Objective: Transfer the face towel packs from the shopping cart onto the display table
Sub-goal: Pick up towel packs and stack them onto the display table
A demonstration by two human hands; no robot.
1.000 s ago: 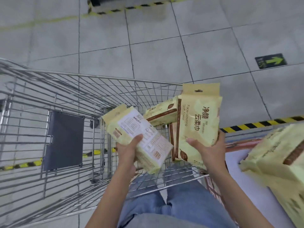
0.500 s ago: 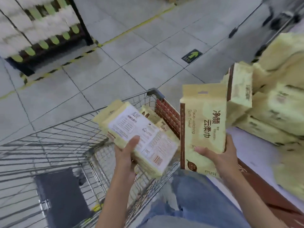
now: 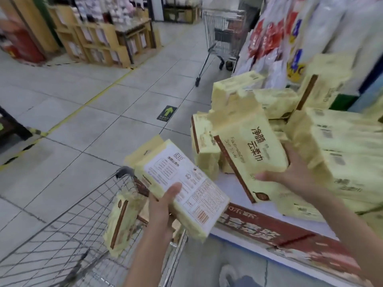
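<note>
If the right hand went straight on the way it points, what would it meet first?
Probably the upright pack at the corner of the display table; the held pack leads the right hand toward it. Depth is unclear.

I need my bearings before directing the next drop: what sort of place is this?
Most likely a supermarket or warehouse store: a wire shopping cart beside the person, a second cart up the aisle, and a display table piled with face towel packs.
</note>
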